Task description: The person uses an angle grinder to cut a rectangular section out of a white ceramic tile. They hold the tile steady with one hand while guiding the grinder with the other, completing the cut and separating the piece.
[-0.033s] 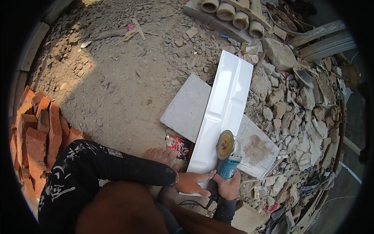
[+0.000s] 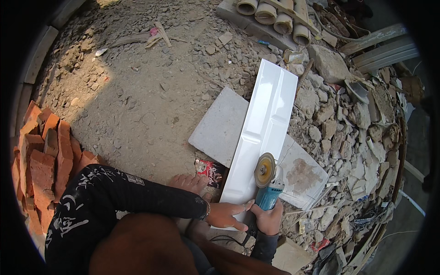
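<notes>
My right hand (image 2: 268, 221) is wrapped round the body of a teal angle grinder (image 2: 267, 197). Its yellowish round disc (image 2: 265, 170) stands over the long glossy white tile (image 2: 256, 123), which has raised panel lines; whether disc and tile touch I cannot tell. Over the tile's near end lies my left hand (image 2: 225, 215), fingers apart and holding nothing, its fingertips close beside my right thumb and the grinder's rear. Beneath the tile, a grey square slab (image 2: 222, 126) sticks out on the left and a stained pale slab (image 2: 302, 172) on the right.
Broken rubble (image 2: 334, 133) covers the ground along the right. Orange bricks (image 2: 43, 165) are piled at the left. Pale pipes (image 2: 283, 22) lie at the far right on a concrete block. A red and black packet (image 2: 211, 172) lies by my bare foot (image 2: 189, 182). A black cord (image 2: 224, 238) loops near the grinder.
</notes>
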`<state>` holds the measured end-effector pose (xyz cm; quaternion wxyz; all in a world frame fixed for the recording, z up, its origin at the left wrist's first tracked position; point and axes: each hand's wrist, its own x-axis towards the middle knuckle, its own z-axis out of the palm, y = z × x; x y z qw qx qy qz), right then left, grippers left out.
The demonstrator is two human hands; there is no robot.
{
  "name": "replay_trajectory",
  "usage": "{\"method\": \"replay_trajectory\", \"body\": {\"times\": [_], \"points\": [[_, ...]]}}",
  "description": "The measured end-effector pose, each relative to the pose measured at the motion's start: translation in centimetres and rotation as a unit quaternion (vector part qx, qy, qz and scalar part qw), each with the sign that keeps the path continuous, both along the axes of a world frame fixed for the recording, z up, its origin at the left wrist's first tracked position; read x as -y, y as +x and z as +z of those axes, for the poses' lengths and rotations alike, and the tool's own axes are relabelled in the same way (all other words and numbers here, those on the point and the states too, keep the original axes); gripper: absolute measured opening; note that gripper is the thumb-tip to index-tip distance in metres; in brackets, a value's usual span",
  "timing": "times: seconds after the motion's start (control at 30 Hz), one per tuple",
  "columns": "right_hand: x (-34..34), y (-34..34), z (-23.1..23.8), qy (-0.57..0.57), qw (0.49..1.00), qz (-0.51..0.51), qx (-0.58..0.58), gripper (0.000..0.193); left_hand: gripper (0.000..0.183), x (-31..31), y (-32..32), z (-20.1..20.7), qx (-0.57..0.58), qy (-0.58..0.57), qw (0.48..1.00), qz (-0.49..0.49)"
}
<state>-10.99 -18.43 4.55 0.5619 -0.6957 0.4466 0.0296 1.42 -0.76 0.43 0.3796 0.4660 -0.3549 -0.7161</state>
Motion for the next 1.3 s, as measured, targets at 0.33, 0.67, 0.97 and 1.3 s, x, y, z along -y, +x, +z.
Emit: {"method": "replay_trajectory", "body": {"times": [0.33,0.67,0.97,1.3], "points": [[0.1,0.0,-0.1,0.005,1.0,0.003,-0.003,0.038,0.12,0.1,0.1,0.0,-0.002,0.002,1.0,-0.011],[0.1,-0.2,-0.3,0.014,1.0,-0.004,-0.003,0.044,0.12,0.2,0.4,0.2,-0.005,0.012,1.0,-0.025],[0.0,-0.1,-0.1,-0.008,1.0,0.002,-0.005,0.04,0.12,0.0,0.2,0.2,0.004,-0.001,1.0,-0.005],[0.0,0.0,0.1,-0.008,1.0,0.008,-0.018,0.041,0.118,-0.3,-1.0,-0.8,0.011,-0.028,0.999,0.043]]}}
